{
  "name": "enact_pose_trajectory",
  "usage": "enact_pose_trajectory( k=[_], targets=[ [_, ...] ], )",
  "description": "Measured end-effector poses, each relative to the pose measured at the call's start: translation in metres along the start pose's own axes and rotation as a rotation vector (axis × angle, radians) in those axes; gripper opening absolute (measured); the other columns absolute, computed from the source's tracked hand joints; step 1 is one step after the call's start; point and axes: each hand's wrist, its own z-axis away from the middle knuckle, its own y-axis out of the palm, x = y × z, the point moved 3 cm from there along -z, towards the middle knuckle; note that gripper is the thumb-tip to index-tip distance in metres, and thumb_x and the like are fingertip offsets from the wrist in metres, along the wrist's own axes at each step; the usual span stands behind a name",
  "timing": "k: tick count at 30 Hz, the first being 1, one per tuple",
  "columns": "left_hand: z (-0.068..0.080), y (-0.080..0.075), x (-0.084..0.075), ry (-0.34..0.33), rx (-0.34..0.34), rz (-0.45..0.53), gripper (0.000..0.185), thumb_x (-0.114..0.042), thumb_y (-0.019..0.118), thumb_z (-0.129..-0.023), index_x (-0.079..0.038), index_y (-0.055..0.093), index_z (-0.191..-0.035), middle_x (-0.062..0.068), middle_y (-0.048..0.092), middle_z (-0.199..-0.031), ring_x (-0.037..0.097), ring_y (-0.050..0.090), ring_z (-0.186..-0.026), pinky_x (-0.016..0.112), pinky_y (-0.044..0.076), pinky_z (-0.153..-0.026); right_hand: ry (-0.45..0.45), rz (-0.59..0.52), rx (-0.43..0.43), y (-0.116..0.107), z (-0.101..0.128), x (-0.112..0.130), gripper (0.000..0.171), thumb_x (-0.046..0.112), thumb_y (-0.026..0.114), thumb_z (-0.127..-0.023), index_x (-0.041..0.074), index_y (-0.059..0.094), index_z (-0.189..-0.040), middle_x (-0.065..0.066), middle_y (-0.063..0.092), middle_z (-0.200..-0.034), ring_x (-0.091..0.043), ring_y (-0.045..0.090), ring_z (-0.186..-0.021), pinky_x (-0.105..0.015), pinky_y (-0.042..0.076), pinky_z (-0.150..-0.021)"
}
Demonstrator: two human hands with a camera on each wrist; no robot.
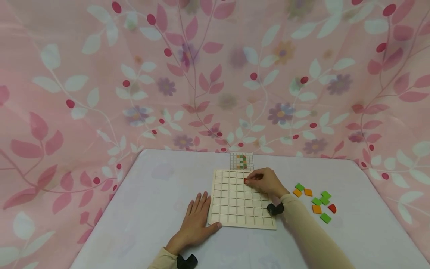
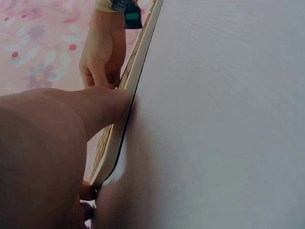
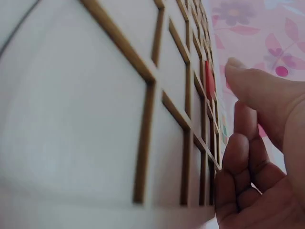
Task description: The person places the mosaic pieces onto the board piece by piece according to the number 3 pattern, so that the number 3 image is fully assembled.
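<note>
My right hand (image 1: 267,182) is over the far part of a pale wooden grid board (image 1: 235,201). Its thumb and fingertips are at a small red piece (image 3: 208,81), which sits in one of the grid squares. In the right wrist view a narrow gap shows between the thumb and this piece, and the other fingers are bent. My left hand (image 1: 196,220) lies with spread, straight fingers by the board's left edge. Its thumb (image 2: 112,102) touches the board's near edge, and its fingers rest on the table beside it.
Behind the board lies a small card (image 1: 241,161) printed with a grid and coloured squares. To the right are scattered green tiles (image 1: 325,218), orange tiles (image 1: 316,209) and a red rounded piece (image 1: 332,208). A floral curtain (image 1: 215,74) hangs beyond the white table (image 1: 161,186).
</note>
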Motion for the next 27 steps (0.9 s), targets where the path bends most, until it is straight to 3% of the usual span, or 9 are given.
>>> enact_pose_trajectory(
  k=[6, 13, 18, 27],
  targets=[
    [0.0, 0.003, 0.002, -0.001, -0.007, 0.002, 0.095, -0.059, 0.058, -0.091, -0.002, 0.02, -0.157, 0.015, 0.013, -0.165, 0.037, 0.005, -0.152, 0.058, 0.006, -0.118, 0.011, -0.04, -0.013, -0.017, 0.009, -0.003, 0.012, 0.03, 0.08, -0.084, 0.022, 0.077, -0.092, 0.005, 0.073, -0.089, -0.018, 0.065, -0.078, -0.03, 0.054, -0.072],
    [0.0, 0.002, 0.002, 0.014, -0.029, -0.003, 0.093, -0.057, 0.059, -0.091, 0.0, 0.022, -0.156, 0.018, 0.016, -0.164, 0.039, 0.008, -0.152, 0.06, 0.008, -0.117, -0.061, 0.132, -0.076, -0.042, 0.028, -0.014, 0.011, 0.028, 0.079, -0.085, 0.02, 0.077, -0.092, 0.007, 0.071, -0.085, -0.012, 0.06, -0.074, -0.026, 0.05, -0.067],
    [0.0, 0.003, 0.002, 0.014, -0.028, -0.009, 0.094, -0.058, 0.059, -0.091, 0.0, 0.022, -0.156, 0.018, 0.016, -0.164, 0.039, 0.008, -0.152, 0.059, 0.008, -0.118, -0.025, 0.204, -0.085, -0.067, 0.047, -0.029, 0.019, 0.029, 0.077, -0.087, 0.017, 0.076, -0.101, 0.003, 0.07, -0.089, -0.015, 0.06, -0.079, -0.029, 0.05, -0.069],
    [-0.001, 0.006, 0.005, 0.001, -0.027, -0.025, 0.095, -0.06, 0.058, -0.091, -0.002, 0.022, -0.156, 0.016, 0.015, -0.165, 0.037, 0.008, -0.152, 0.058, 0.007, -0.118, 0.097, 0.325, -0.08, -0.115, 0.085, -0.059, 0.041, 0.038, 0.072, -0.09, 0.007, 0.07, -0.117, -0.016, 0.068, -0.113, -0.035, 0.06, -0.104, -0.052, 0.052, -0.084]
  ],
)
